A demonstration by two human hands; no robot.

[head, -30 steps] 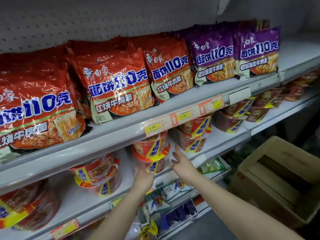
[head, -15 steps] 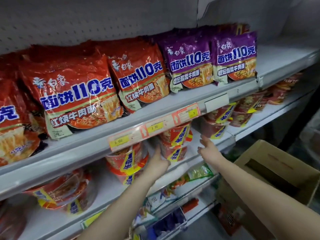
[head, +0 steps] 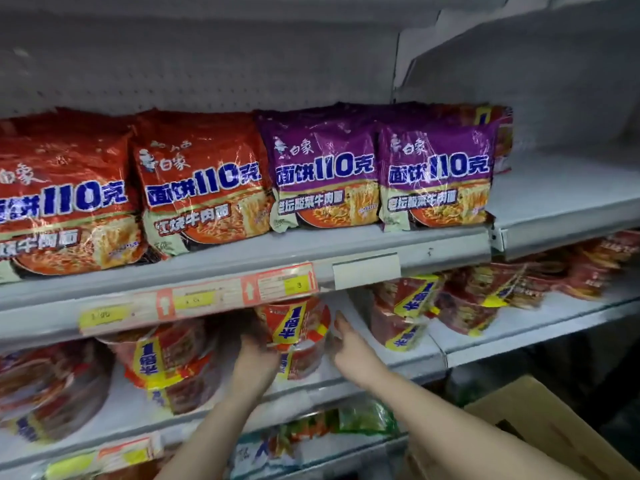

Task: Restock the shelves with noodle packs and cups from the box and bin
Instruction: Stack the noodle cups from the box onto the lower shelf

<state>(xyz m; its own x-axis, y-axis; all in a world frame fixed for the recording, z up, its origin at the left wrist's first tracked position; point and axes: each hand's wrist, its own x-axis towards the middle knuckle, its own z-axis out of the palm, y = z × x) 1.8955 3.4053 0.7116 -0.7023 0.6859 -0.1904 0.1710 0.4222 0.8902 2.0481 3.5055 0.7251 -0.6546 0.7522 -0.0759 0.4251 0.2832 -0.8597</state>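
Note:
On the middle shelf stands a stack of two red noodle cups with yellow bands. My left hand lies against the stack's left side, its fingers wrapped toward the back. My right hand is on the stack's right side with straight fingers touching it. More cup stacks stand to the left and to the right. Red noodle packs and purple noodle packs line the upper shelf.
A cardboard box with open flaps stands at the lower right. The upper shelf's right section is bare. Price labels run along the shelf edge. Green and blue packets lie on a lower shelf.
The view swung to the right and up. Both hands moved along the middle shelf to the right and closed in on the two-cup stack from either side.

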